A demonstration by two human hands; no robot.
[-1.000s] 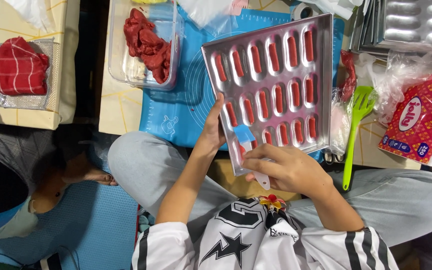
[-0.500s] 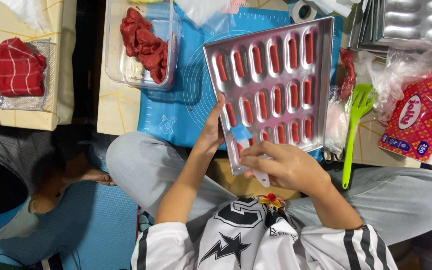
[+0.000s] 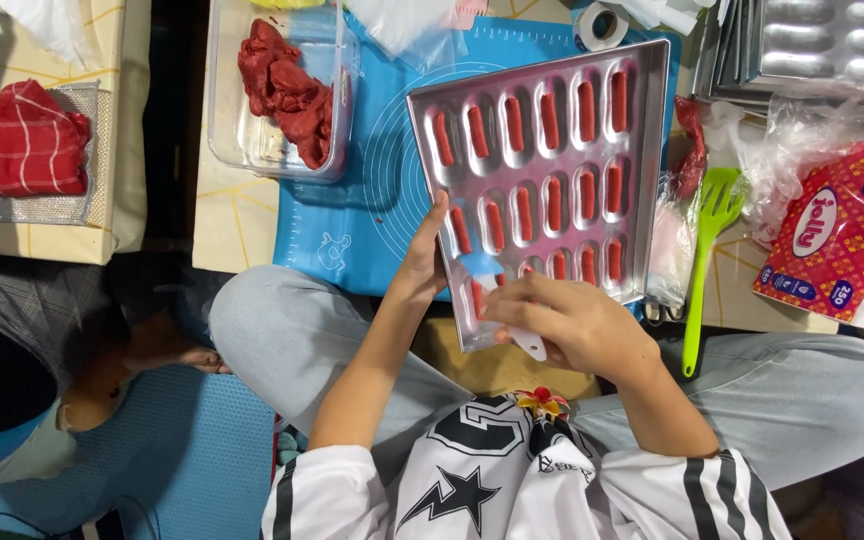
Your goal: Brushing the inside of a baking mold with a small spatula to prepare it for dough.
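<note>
**Brushing the near row of the mould tray**

Gripped in my right hand [image 3: 572,325] is a small brush [image 3: 497,300], white handle poking out below the fingers, pale blue head down on the tray [image 3: 642,180]. My left hand [image 3: 424,265] pinches the tray's near left edge, thumb over the rim, holding it tilted up off my lap. The tray sits between my knees and the blue mat [image 3: 352,210], its oblong wells each showing a strip of red dough [image 3: 552,205].

To do this well, I'd judge: keep the left hand firm so the tray doesn't rock, and work the brush head lightly along one well at a time, without dragging the dough out.

Against the earlier frames, little has changed: same hold, same tilt; the brush head sits at nearly the same spot in the bottom row. The tub [image 3: 282,90] and green spatula [image 3: 707,260] are unmoved.
</note>
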